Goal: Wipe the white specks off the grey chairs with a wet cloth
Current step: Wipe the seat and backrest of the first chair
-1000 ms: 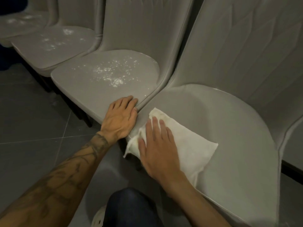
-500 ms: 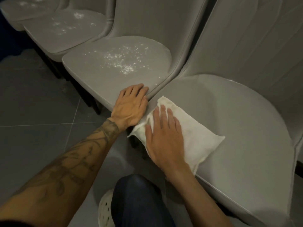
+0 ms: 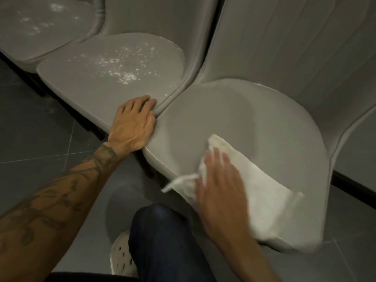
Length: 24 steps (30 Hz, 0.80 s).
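A row of grey chairs runs from upper left to right. The nearest chair seat (image 3: pixel 244 119) on the right shows no specks. My right hand (image 3: pixel 221 186) presses flat on a white cloth (image 3: pixel 260 192) at that seat's front edge, fingers straight; one cloth corner hangs off the edge. The second chair seat (image 3: pixel 97 88) carries white specks (image 3: pixel 124 68) scattered over its middle. My left hand (image 3: pixel 134 125) rests on the second seat's front corner, next to the gap between the two chairs. A third chair seat (image 3: pixel 40 29) at upper left is also speckled.
Dark grey floor tiles (image 3: pixel 36 139) lie to the left and below. My knee in dark trousers (image 3: pixel 162 237) and a white perforated shoe (image 3: pixel 122 255) sit just in front of the nearest chair. Chair backs (image 3: pixel 284 37) rise behind the seats.
My right hand has slid the cloth to the right and toward the seat's front edge, away from the left corner. My left hand stays on the second seat's corner.
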Tool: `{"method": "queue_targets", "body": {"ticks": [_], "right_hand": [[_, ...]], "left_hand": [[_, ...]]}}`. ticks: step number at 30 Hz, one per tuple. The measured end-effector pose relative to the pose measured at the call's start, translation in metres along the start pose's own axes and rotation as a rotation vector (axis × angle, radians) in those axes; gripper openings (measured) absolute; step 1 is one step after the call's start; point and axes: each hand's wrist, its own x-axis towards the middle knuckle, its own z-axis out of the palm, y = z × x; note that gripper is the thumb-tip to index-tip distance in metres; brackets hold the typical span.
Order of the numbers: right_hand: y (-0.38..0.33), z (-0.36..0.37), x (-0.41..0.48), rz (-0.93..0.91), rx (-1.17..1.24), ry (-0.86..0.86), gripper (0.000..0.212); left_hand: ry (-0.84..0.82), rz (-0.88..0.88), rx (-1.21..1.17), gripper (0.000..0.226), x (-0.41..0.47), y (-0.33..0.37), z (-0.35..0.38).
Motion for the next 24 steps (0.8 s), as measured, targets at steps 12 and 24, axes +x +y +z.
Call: {"method": "queue_targets", "body": {"ticks": [12,24], "right_hand": [[-0.015,-0.01,-0.022,0.123,-0.011,0.002,0.063],[0.103,-0.014,-0.115,0.24,-0.012,0.29,0.056]], "left_hand": [[-0.009,-0.012,-0.022,0.055,-0.001,0.004,-0.003],[0.003,-0.008,-0.037,0.058,0.0,0.005,-0.002]]}}
